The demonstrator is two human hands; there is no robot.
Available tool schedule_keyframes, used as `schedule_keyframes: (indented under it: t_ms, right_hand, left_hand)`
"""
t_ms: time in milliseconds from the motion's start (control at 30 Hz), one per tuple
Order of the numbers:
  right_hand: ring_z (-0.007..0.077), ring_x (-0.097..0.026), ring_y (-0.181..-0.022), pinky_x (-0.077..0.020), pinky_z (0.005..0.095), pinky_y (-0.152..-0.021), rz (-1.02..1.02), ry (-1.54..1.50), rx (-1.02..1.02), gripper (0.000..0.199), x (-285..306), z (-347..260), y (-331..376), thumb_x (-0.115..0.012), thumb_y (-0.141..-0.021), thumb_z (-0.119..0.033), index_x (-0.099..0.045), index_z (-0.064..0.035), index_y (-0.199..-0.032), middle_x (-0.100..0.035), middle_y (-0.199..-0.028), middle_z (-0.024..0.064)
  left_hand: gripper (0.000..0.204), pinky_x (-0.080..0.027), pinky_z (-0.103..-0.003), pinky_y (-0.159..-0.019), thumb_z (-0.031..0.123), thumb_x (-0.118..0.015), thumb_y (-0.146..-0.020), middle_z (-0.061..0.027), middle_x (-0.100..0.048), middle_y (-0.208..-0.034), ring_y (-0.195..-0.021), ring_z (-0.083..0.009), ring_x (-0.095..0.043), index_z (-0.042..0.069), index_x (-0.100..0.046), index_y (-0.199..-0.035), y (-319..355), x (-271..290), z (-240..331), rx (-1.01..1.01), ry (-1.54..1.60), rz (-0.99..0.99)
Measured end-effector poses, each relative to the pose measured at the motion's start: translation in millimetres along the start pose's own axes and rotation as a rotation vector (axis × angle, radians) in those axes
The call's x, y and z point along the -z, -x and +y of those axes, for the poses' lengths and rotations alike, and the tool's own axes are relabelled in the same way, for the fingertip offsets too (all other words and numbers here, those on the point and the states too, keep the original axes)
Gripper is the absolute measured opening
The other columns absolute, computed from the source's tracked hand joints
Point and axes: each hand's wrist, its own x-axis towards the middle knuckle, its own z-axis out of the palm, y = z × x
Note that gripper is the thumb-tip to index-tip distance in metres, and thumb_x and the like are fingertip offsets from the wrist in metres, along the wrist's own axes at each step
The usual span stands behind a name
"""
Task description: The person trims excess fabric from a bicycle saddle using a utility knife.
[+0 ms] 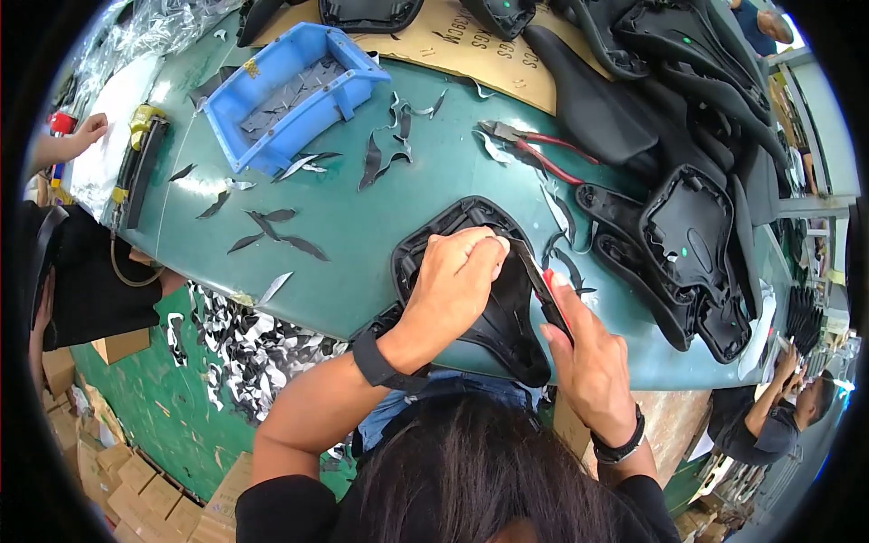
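Note:
A black bicycle saddle (514, 331) lies upside down at the table's near edge, its hollow underside facing up. My left hand (455, 274) is closed on the saddle's far rim, fingers bent in a pinch; what lies under the fingertips is hidden. In my right hand (593, 371) is a red and black utility knife (549, 299). Its blade points away from me and meets the saddle's rim just right of my left fingers. Red-handled cutting pliers (543, 145) rest open on the table beyond the saddle.
The green table (362, 244) carries black trimmings (262, 231) and a blue bin (299, 100) with scraps. More saddles (688, 226) are piled at right. A strapped tool (140, 163) lies at left near another person's hand (89, 134). Offcuts (244, 348) cover the floor; another person (769, 421) works at far right.

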Motion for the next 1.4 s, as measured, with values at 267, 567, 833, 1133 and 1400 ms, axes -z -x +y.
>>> schedule_keyframes:
  t_ms: [267,567,833,1133,1400]
  right_hand:
    - [0.044,-0.064,-0.092,-0.0528,0.0438,-0.074,0.244,-0.189,-0.045,0.051,-22.5,7.7,16.0,-0.069,-0.086,-0.011,-0.046,-0.0037,-0.131,-0.063,-0.109,0.0242]
    - [0.0357,-0.063,-0.087,-0.0505,0.0389,-0.075,0.3,-0.314,0.243,0.046,3.4,13.6,-42.1,-0.073,-0.08,-0.006,-0.046,-0.0004,-0.118,-0.062,-0.104,0.0201]
    - [0.0159,-0.062,-0.082,-0.0489,0.0292,-0.077,0.473,-0.546,-0.123,0.04,-1.3,47.7,-15.8,-0.069,-0.083,-0.003,-0.048,-0.0011,-0.117,-0.066,-0.098,0.0098]
    - [0.013,-0.063,-0.075,-0.0503,0.0258,-0.07,0.479,-0.814,-0.256,0.039,-9.5,52.4,-16.8,-0.068,-0.084,-0.001,-0.046,0.0008,-0.116,-0.067,-0.095,0.0112]
    - [0.0128,-0.059,-0.078,-0.0495,0.0261,-0.069,0.56,-0.918,-0.257,0.048,-3.1,61.8,-2.5,-0.066,-0.084,-0.001,-0.038,-0.0011,-0.124,-0.061,-0.098,0.0125]
  left_hand:
    - [0.029,-0.039,-0.027,-0.062,0.029,-0.054,-0.097,-0.0027,-0.055,-0.075,-0.069,-0.0118,-0.049,0.003,-0.057,-0.084,0.0,15.8,-1.9,-0.209,0.5,0.345]
    - [0.026,-0.047,-0.027,-0.065,0.027,-0.073,-0.085,0.0005,-0.064,-0.08,-0.073,-0.009,-0.058,0.002,-0.068,-0.09,-34.4,107.5,39.3,0.234,-0.009,-0.07]
    - [0.029,-0.05,-0.034,-0.083,0.027,-0.064,-0.091,-0.0148,-0.065,-0.099,-0.085,-0.0205,-0.063,0.0,-0.061,-0.1,-199.1,105.0,58.0,-0.193,0.299,0.129]
    - [0.012,-0.044,-0.031,-0.061,0.015,-0.069,-0.083,-0.0067,-0.061,-0.082,-0.07,-0.0191,-0.053,0.004,-0.067,-0.086,-276.7,-56.7,39.0,0.274,0.458,0.187]
    - [0.028,-0.049,-0.03,-0.069,0.016,-0.065,-0.091,-0.0043,-0.057,-0.095,-0.079,-0.0143,-0.056,0.002,-0.048,-0.108,-147.3,-19.8,101.6,-0.42,0.477,0.303]
